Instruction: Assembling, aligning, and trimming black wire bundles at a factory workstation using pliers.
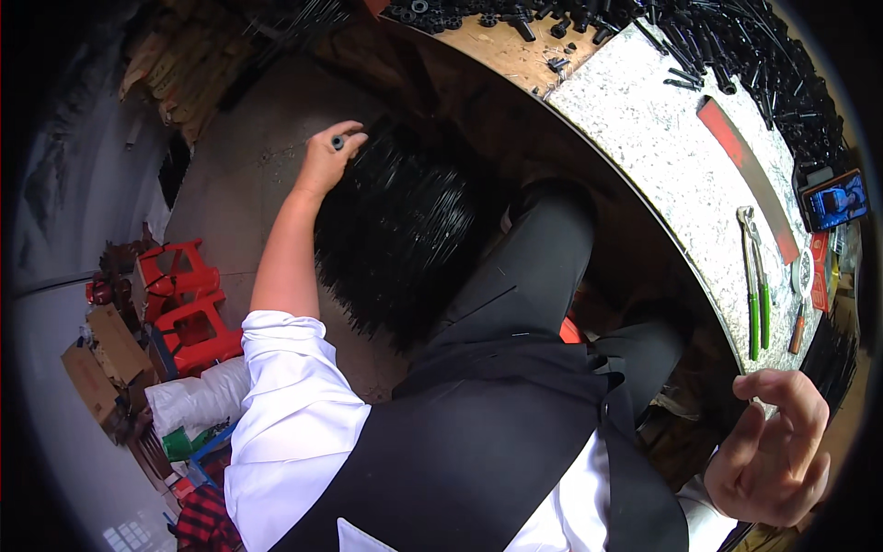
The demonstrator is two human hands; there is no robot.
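My left hand (329, 158) is closed around a thin black tube, whose round grey end (338, 143) pokes out between the fingers. The rest of that tube is hidden or lost against the dark bundle. Just right of the hand, low beside my legs, lies a large heap of long, thin black rods (405, 239). My right hand (773, 451) is raised near the front corner of the workbench. Its fingers are bent, with a gap between thumb and forefinger, and I see nothing in it.
The pale workbench (644, 120) curves along the right, bearing a red-and-grey strip (750, 175), green-handled pincers (754, 285), a screwdriver (797, 331) and a phone (835, 199). Black parts (736, 55) pile at its back. Red stools (198, 327), a white sack (198, 397) and cardboard (110, 359) stand left.
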